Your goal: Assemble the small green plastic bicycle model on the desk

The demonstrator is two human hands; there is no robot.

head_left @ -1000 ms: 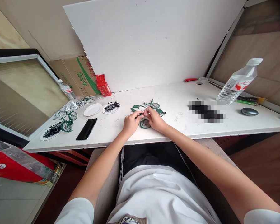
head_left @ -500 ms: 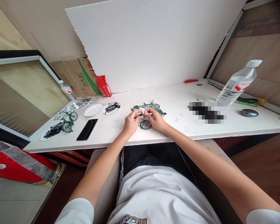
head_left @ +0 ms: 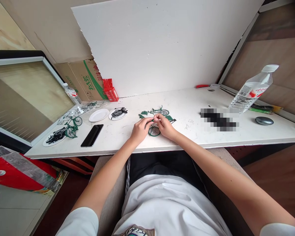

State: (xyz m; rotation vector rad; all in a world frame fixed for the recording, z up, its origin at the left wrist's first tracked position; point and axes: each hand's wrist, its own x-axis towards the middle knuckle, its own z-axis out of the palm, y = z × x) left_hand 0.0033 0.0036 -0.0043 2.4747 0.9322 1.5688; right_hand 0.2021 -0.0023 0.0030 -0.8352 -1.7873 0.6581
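Note:
My left hand (head_left: 139, 130) and my right hand (head_left: 164, 126) meet over the white table (head_left: 186, 131), fingers pinched together on a small green model bicycle part between them. A green wheel (head_left: 153, 131) hangs just below the fingers. Behind the hands lie more loose green bicycle pieces (head_left: 159, 111). What exactly sits between the fingertips is too small to make out beyond green plastic.
A black phone (head_left: 91, 135) lies to the left, with a finished green model bicycle (head_left: 72, 126), an empty paper plate (head_left: 98, 115) and a plate of black parts (head_left: 118, 113). A water bottle (head_left: 250, 90) and a dark round object (head_left: 264, 120) are at right. A white board stands behind.
Both hands stay pinched on the green part, with only small finger shifts. The view has drifted slightly.

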